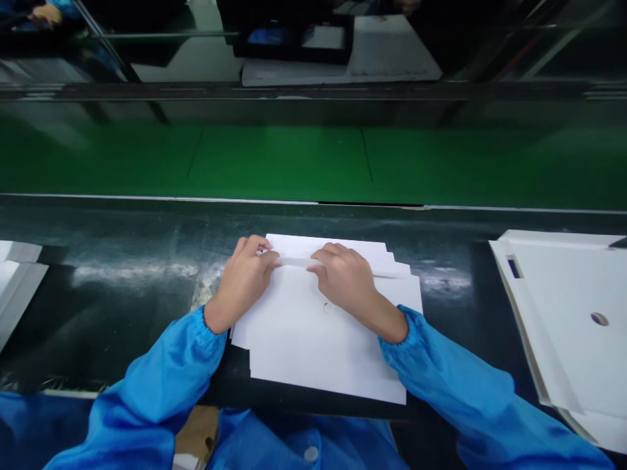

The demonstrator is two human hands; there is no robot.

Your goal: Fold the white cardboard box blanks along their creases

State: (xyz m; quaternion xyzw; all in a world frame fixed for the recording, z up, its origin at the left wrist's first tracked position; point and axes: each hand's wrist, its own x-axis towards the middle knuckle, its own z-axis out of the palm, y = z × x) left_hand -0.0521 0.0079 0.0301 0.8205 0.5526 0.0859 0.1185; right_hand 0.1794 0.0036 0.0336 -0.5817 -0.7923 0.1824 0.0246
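Both hands pinch a narrow flap (294, 262) near the far edge of the white card (323, 346), the left hand (243, 279) left of the right hand (347, 279). Folding it cleanly likely calls for even pressure along the crease, thumbs level, without skewing the card on the table (132, 287). Well beyond the card, a black tray (294, 55) holds something blue and something pale, both too unclear to name.

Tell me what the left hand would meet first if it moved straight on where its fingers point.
The right hand, most likely: it faces the left hand along the white folded strip, though depth is hard to judge.
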